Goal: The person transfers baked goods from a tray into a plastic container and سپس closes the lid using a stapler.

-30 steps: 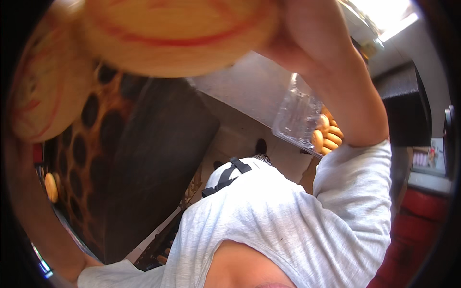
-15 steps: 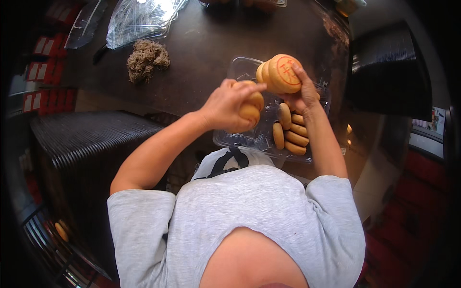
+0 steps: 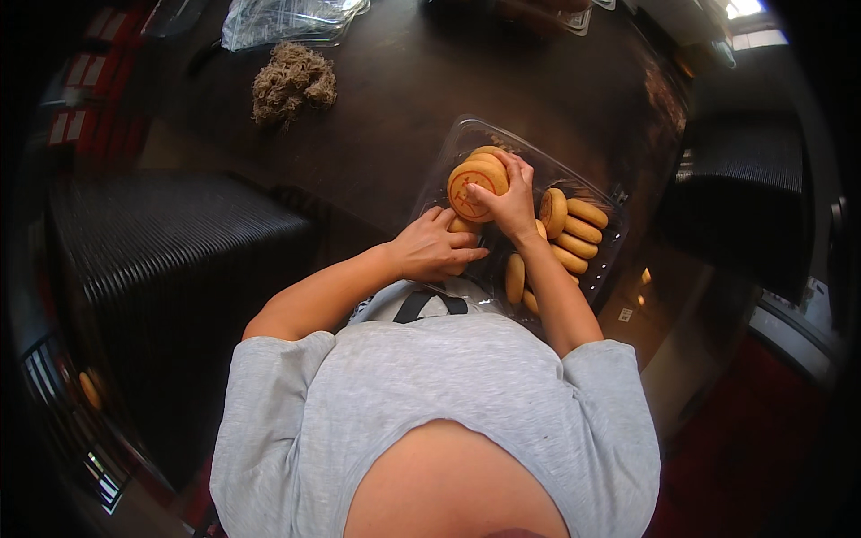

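A short stack of round golden pastries (image 3: 473, 186), the front one stamped in red, is gripped by my right hand (image 3: 511, 203) over the left part of a clear plastic tray (image 3: 459, 134). Just below and left, my left hand (image 3: 435, 246) curls round more pastries (image 3: 463, 226), low at the tray's left side; its palm hides most of them. In the tray's right part several pastries (image 3: 578, 244) stand on edge in a row, with others (image 3: 514, 278) beside my right forearm.
A tangled brown fibre clump (image 3: 294, 83) lies on the dark table (image 3: 386, 117). Beyond it are clear plastic packs (image 3: 291, 22). Stacks of black ridged trays stand at the left (image 3: 193, 229) and right (image 3: 744, 193).
Both hands have come down and nearer the tray's left part with their pastries. My right hand has swung left and turned its stack. The view has shifted a little.
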Motion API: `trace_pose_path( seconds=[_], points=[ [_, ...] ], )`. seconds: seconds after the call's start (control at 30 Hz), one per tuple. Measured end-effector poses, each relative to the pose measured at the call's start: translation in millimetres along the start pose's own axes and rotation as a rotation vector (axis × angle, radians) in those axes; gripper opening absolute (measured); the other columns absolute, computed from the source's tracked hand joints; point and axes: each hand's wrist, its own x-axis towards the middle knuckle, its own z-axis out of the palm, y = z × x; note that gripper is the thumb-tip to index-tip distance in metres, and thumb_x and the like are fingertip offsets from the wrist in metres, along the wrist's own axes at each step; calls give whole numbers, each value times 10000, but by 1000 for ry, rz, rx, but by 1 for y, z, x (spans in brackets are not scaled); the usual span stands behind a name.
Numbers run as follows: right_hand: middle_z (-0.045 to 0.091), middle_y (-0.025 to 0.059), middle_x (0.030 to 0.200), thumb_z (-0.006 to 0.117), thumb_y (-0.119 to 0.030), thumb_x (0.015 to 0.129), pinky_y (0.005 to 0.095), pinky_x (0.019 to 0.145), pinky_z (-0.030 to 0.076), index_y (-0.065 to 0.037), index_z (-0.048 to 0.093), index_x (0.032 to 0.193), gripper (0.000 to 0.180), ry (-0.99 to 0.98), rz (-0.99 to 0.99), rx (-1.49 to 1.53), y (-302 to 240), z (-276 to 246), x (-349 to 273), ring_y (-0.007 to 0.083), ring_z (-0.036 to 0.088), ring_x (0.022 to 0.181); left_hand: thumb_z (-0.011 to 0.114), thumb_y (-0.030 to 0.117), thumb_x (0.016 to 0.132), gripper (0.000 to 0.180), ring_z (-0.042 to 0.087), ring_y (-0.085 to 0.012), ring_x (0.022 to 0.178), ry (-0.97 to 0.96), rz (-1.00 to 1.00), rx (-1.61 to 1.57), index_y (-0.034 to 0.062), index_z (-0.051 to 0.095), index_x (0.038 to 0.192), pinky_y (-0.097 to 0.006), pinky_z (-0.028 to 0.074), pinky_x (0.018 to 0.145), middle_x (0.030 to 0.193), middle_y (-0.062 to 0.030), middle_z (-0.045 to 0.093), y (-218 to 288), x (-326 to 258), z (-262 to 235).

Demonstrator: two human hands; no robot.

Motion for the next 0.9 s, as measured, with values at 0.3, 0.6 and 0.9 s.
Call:
trace_pose_path(
  seconds=[0.3, 0.6, 0.9],
  points=[
    [334, 214, 1368, 858, -350, 619, 438, 1048, 419, -145, 543, 1278, 759, 12, -76, -147, -12, 5, -10, 408, 430, 1270, 696, 265, 778, 406, 471, -346, 1172, 20, -31, 49, 241, 653, 1181, -516, 382, 962, 1166, -7, 598, 11, -4, 6],
    [470, 180, 1287, 702, -337, 867, 388, 1086, 369, -134, 509, 1325, 537, -201, 164, 413, 43, 8, 10, 288, 472, 1273, 660, 229, 790, 365, 441, -387, 1220, -91, -34, 146, 232, 676, 1154, -564, 344, 1013, 1170, -24, 595, 16, -1, 9],
    [565, 160, 1215, 810, -257, 695, 437, 989, 426, -88, 470, 1376, 779, -178, -274, -206, -23, 21, -7, 377, 545, 1120, 696, 255, 682, 254, 447, -372, 1210, -54, -93, 148, 206, 683, 930, -558, 359, 980, 1058, -9, 614, 33, -25, 25]
  ],
)
